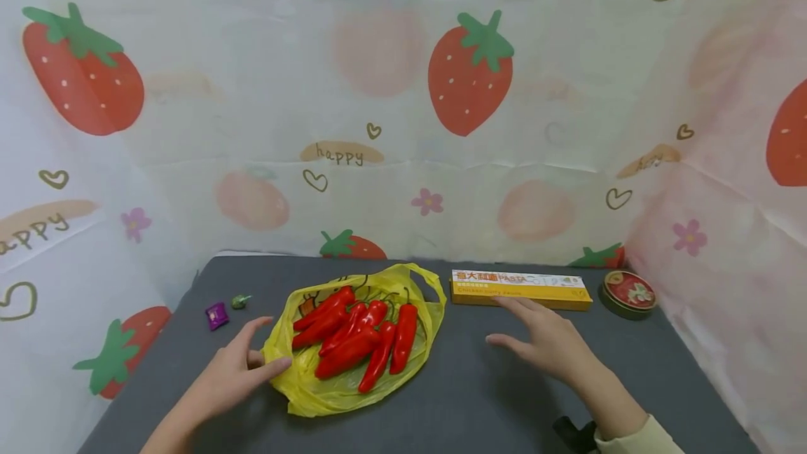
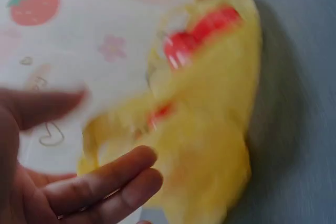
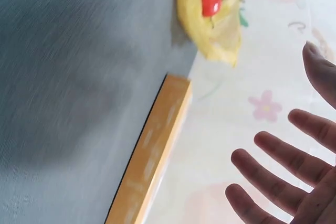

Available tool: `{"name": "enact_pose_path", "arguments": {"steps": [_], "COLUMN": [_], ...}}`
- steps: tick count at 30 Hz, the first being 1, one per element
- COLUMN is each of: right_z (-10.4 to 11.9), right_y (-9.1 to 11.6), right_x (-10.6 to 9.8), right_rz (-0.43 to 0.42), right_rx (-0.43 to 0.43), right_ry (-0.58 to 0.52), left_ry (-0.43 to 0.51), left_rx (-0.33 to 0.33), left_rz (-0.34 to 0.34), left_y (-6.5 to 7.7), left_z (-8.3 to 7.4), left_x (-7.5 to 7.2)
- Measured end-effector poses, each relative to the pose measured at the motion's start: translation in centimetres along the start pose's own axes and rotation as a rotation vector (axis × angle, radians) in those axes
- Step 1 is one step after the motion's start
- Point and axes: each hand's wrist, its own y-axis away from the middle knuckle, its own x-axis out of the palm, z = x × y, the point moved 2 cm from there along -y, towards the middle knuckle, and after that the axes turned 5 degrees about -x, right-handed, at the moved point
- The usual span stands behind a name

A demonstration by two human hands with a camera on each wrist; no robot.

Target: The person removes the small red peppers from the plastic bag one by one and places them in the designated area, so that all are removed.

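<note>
Several red chili peppers (image 1: 349, 356) lie in an opened yellow plastic bag (image 1: 340, 401) near the middle of the table. At the bag's left edge is my left hand (image 1: 230, 373), thumb and fingers spread, holding nothing; whether it touches the plastic I cannot tell. In the left wrist view the yellow bag (image 2: 205, 156) appears blurred beyond the fingers. My right hand (image 1: 548, 338) hovers with spread fingers in front of a yellow pasta box (image 1: 520, 293) at the back right. The right wrist view shows the box (image 3: 149, 150) apart from the straight fingers (image 3: 286, 156).
A round tin (image 1: 628, 293) with a red lid stands right of the box. To the left lie a small purple packet (image 1: 217, 316) and a little green item (image 1: 240, 301). A strawberry-printed cloth (image 1: 391, 111) hangs behind the dark grey table (image 1: 466, 405).
</note>
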Motion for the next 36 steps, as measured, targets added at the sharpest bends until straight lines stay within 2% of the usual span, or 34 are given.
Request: {"name": "enact_pose_path", "arguments": {"steps": [4, 8, 12, 15, 20, 25, 30, 36], "right_z": [1.6, 2.5, 2.8, 3.1, 3.9, 4.6, 5.2, 6.0], "right_y": [-1.0, -1.8, -2.7, -3.8, -5.5, -6.6, -8.0, -9.2], "right_x": [0.9, 1.7, 2.6, 3.5, 4.9, 6.5, 8.1, 9.6], "right_rz": [-0.002, -0.008, -0.024, -0.039, -0.036, 0.009, 0.018, 0.061], "right_rx": [-0.019, -0.043, -0.084, -0.095, -0.048, 0.023, 0.067, 0.085], "right_ry": [-0.062, -0.109, -0.186, -0.291, -0.446, -0.524, -0.555, -0.594], "left_ry": [0.099, 0.157, 0.191, 0.248, 0.369, 0.370, 0.407, 0.268], "left_rx": [0.004, -0.033, -0.144, -0.235, -0.323, -0.369, -0.374, -0.347], "left_rz": [-0.039, -0.068, -0.071, -0.081, -0.078, -0.044, -0.068, -0.029], "left_y": [-0.2, -0.1, 0.3, 0.4, 0.1, 0.0, 0.2, 0.4], "left_z": [-0.4, -0.8, -0.7, -0.4, 0.1, 0.7, 1.1, 1.1], "left_x": [0.2, 0.2, 0.1, 0.2, 0.3, 0.6, 0.7, 1.2]}}
